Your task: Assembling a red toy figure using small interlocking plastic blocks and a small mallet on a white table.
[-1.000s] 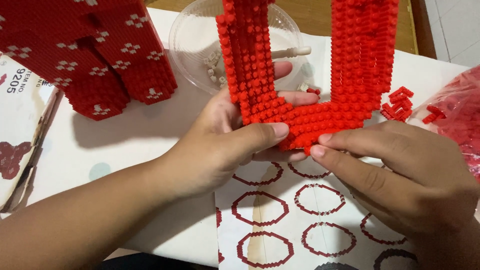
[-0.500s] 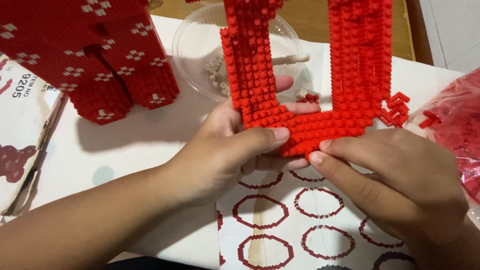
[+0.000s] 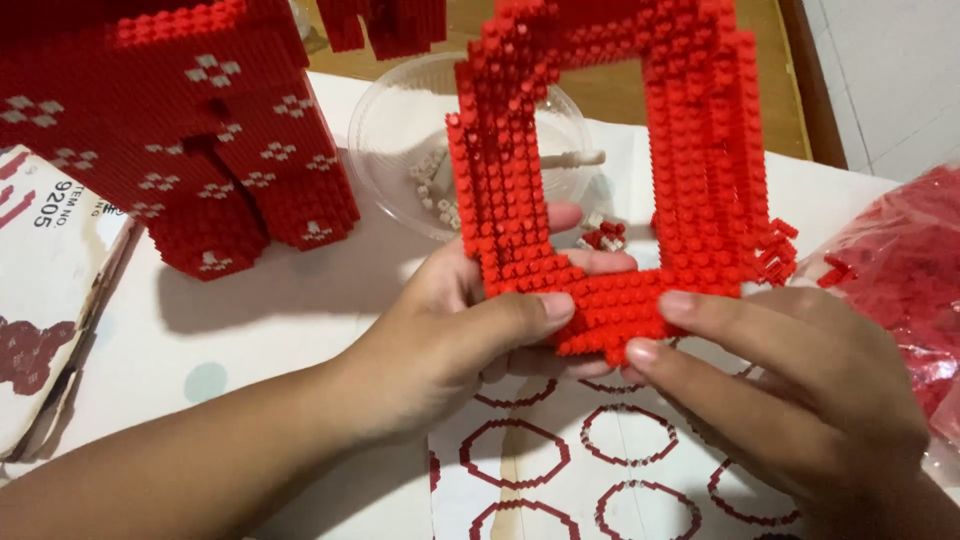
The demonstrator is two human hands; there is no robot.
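A red frame-shaped structure of small plastic bricks (image 3: pixel 610 180) is held upright above the table (image 3: pixel 300 310), pinched at its lower bar by both hands. The left hand (image 3: pixel 470 340) is closed on it, thumb across the front and fingers behind; the right hand (image 3: pixel 790 390) is pressed against the bar's right end with thumb and forefinger. Compared with the earlier frames, the structure is seen raised and tilted more, so its top crossbar is now visible, while the grip is unchanged. Beyond the left hand, a large red brick model with white patterns (image 3: pixel 200 130) and a clear round plastic bowl (image 3: pixel 400 150) are seen. Under the hands, a sheet printed with red octagonal rings (image 3: pixel 560 460) is spread.
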